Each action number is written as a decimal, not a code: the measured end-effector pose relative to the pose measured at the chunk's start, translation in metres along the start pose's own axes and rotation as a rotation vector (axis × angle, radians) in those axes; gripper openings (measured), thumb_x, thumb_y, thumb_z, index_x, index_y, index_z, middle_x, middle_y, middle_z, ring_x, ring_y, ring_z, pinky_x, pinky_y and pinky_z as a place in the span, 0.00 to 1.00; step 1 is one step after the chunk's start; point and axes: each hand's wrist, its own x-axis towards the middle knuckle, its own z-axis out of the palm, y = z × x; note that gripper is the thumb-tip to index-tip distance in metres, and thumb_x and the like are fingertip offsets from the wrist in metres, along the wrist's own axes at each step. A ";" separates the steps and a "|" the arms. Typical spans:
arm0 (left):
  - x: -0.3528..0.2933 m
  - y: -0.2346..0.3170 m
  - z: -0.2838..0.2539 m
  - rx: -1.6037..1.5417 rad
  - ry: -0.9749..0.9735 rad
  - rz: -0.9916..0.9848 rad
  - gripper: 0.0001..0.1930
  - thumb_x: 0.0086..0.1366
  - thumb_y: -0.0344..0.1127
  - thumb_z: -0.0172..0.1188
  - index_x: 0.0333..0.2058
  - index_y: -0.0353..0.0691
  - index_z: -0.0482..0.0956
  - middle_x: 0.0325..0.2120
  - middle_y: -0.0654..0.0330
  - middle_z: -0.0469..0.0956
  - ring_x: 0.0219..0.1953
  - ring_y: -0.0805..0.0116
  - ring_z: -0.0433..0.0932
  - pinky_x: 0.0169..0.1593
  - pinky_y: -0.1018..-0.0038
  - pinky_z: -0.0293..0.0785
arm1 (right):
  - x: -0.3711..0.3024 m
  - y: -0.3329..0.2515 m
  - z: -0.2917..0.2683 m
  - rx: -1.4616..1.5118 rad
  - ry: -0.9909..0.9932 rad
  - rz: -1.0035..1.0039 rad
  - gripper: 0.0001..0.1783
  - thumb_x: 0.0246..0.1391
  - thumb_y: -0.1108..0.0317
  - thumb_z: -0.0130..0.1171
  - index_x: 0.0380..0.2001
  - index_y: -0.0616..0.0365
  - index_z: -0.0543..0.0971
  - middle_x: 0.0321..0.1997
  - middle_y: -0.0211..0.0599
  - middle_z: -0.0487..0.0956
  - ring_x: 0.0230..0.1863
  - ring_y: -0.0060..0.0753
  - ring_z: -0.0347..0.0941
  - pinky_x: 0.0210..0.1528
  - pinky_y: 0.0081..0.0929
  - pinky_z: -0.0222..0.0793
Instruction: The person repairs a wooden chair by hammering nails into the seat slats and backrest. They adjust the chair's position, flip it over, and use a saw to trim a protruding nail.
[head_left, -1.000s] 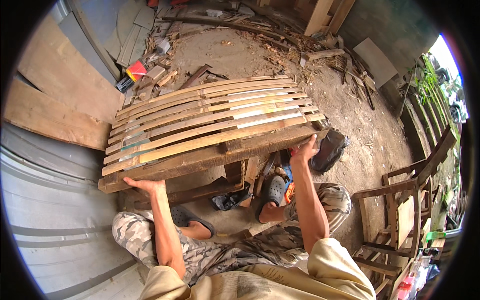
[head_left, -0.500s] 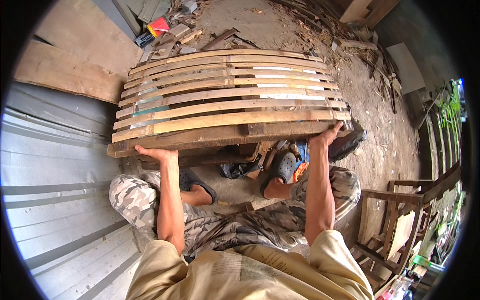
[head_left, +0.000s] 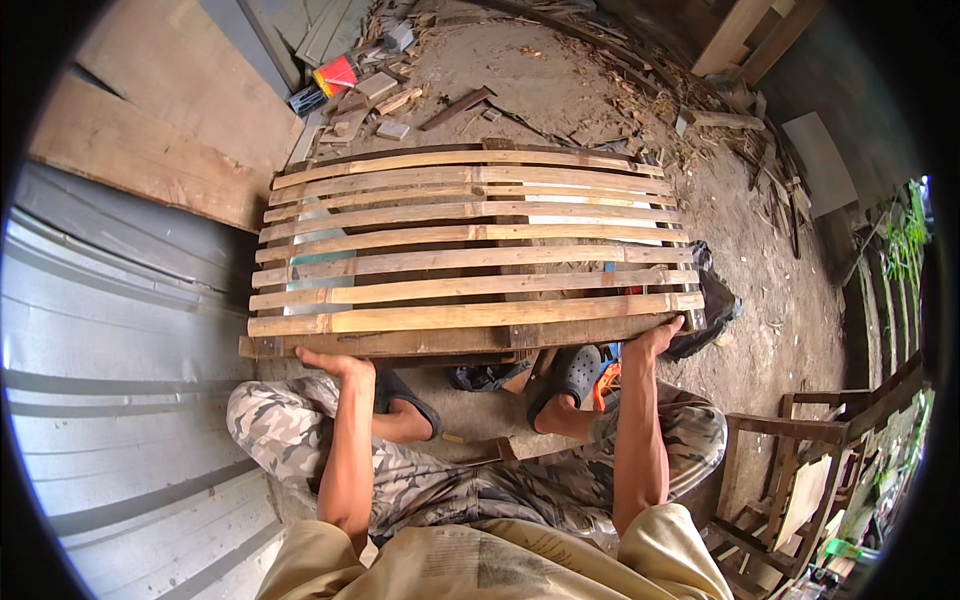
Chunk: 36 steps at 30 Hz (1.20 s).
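Observation:
A slatted bamboo bench top (head_left: pixel 470 262) lies in front of me, its pale strips running left to right over darker wooden crosspieces. My left hand (head_left: pixel 342 364) grips the near wooden beam close to its left end, thumb along the front and fingers hidden beneath. Near the right end, my right hand (head_left: pixel 655 342) holds the same beam, with its thumb up at the corner and its other fingers mostly out of sight. Through the gaps, pale and greenish sheets show. What supports the top underneath is largely hidden.
Corrugated metal sheeting (head_left: pixel 130 370) stands at the left, below plywood boards (head_left: pixel 165 120). A black plastic bag (head_left: pixel 712 310) sits by the right corner. Wood scraps (head_left: pixel 460 107) litter the ground beyond. At lower right stands a wooden frame (head_left: pixel 800 430). My clogs (head_left: pixel 578 375) are under the near edge.
The bench top's near beam has come down and toward me, both hands still on it. Its slats now appear more spread out, and the head view has shifted slightly.

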 end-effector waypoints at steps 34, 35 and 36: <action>0.196 -0.164 0.341 2.397 -1.295 -0.221 0.61 0.50 0.90 0.29 0.72 0.49 0.53 0.73 0.51 0.45 0.75 0.50 0.40 0.74 0.49 0.42 | -0.119 0.065 0.000 0.068 0.055 0.493 0.54 0.51 0.19 0.46 0.72 0.42 0.54 0.74 0.35 0.55 0.73 0.45 0.51 0.71 0.49 0.51; 0.181 -0.163 0.349 2.409 -1.322 -0.239 0.60 0.51 0.90 0.29 0.72 0.51 0.52 0.74 0.52 0.44 0.76 0.50 0.39 0.74 0.49 0.41 | -0.116 0.063 0.002 0.079 0.083 0.511 0.55 0.51 0.19 0.46 0.71 0.42 0.55 0.74 0.34 0.55 0.72 0.45 0.52 0.70 0.49 0.52; 0.165 -0.160 0.356 2.273 -1.525 -0.191 0.58 0.54 0.88 0.28 0.72 0.50 0.51 0.74 0.53 0.44 0.76 0.51 0.40 0.75 0.51 0.39 | -0.117 0.060 0.003 0.114 0.100 0.491 0.53 0.51 0.20 0.47 0.70 0.43 0.58 0.72 0.35 0.59 0.70 0.44 0.55 0.69 0.49 0.54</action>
